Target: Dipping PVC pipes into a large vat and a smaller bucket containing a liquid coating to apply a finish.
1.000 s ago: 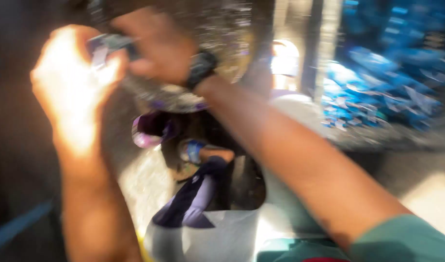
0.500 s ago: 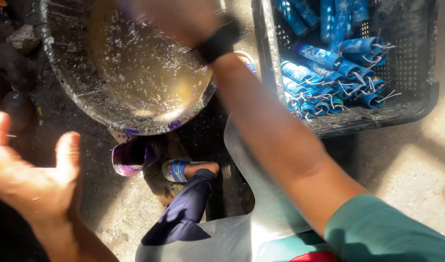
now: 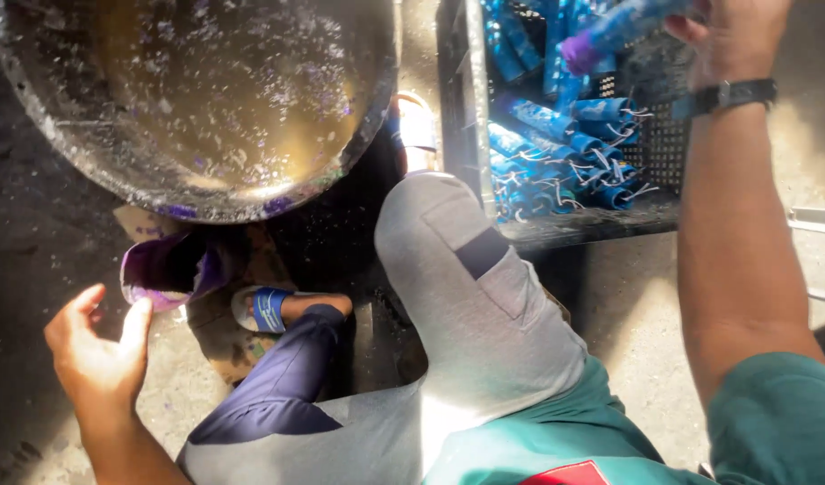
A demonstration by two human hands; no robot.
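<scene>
Head view. The right hand (image 3: 731,40) was raised over the dark plastic crate (image 3: 462,108) at the upper right, its grip closed around a blue tube with a purple end (image 3: 610,31), which lay tilted above the crate's contents. A black wristwatch (image 3: 727,94) sat on that wrist. Inside the crate lay a heap of similar blue tubes (image 3: 565,153) with thin white strings trailing from them.

The left hand (image 3: 98,355) was at the lower left, empty, its grip wide with fingers loosely spread, near a purple container (image 3: 165,269) lying on the floor (image 3: 628,305). It touched nothing.

A large round metal basin (image 3: 197,99), speckled with purple and white flecks, occupied the upper left, just beside the crate. The person's grey-trousered knee (image 3: 466,269) rose between basin and crate. A foot in a blue-strapped sandal (image 3: 269,310) rested on the floor below the basin, beside the purple container.
</scene>
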